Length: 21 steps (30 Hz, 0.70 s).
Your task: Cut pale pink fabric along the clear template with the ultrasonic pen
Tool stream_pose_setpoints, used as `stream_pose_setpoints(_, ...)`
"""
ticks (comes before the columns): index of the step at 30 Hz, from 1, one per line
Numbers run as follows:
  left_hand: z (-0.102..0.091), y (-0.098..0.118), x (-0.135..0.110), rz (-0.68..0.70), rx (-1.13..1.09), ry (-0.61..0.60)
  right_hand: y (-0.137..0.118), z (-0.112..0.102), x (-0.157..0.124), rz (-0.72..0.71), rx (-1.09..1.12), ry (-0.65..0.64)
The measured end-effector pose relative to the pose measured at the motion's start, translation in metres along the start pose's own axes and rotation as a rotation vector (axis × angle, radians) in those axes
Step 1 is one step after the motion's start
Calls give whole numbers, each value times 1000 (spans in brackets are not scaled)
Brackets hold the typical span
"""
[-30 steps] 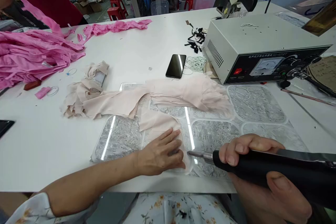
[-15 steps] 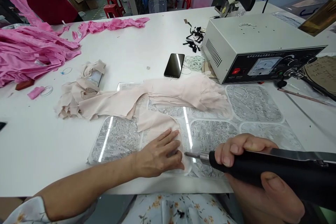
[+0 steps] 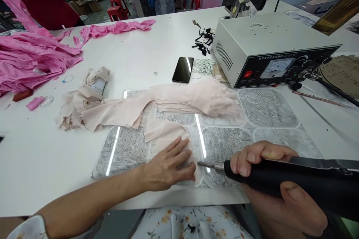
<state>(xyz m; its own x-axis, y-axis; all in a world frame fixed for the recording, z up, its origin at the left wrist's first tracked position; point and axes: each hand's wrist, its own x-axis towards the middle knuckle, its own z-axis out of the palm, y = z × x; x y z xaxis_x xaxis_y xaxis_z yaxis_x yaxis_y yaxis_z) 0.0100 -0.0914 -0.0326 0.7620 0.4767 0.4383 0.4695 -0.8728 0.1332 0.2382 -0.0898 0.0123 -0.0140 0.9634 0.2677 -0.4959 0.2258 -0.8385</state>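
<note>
My left hand (image 3: 169,165) lies palm down with fingers spread, pressing a pale pink-beige fabric piece (image 3: 161,130) against a clear mat with grey marbled panels (image 3: 123,153). In my right hand (image 3: 280,190) is a black hand-held tool (image 3: 311,179) with a slim metal tip (image 3: 206,164). The fingers are wrapped round its thick body, and the tip points left, close beside my left fingertips. Whether the tip touches the fabric edge, I cannot tell. Beyond my left hand lies a layered stack of the same fabric (image 3: 193,99), joined by a strip to a crumpled bundle (image 3: 80,102) at left.
A grey control box (image 3: 275,52) with a meter and red switch stands at back right. Near it are a phone (image 3: 183,70), coiled white cord (image 3: 204,67) and black scraps (image 3: 204,41). Pink fabric (image 3: 36,59) is heaped at left, where another person in red (image 3: 47,3) stands.
The whole view has shifted slightly, with the background moving a little left. Both hands, the tool and the fabric look nearly the same relative to each other.
</note>
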Motion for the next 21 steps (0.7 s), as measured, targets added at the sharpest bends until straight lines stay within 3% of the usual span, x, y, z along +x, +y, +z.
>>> stream_pose_setpoints(21, -3, 1, 1, 25, 30, -32, 0, -2, -1, 4, 49, 17)
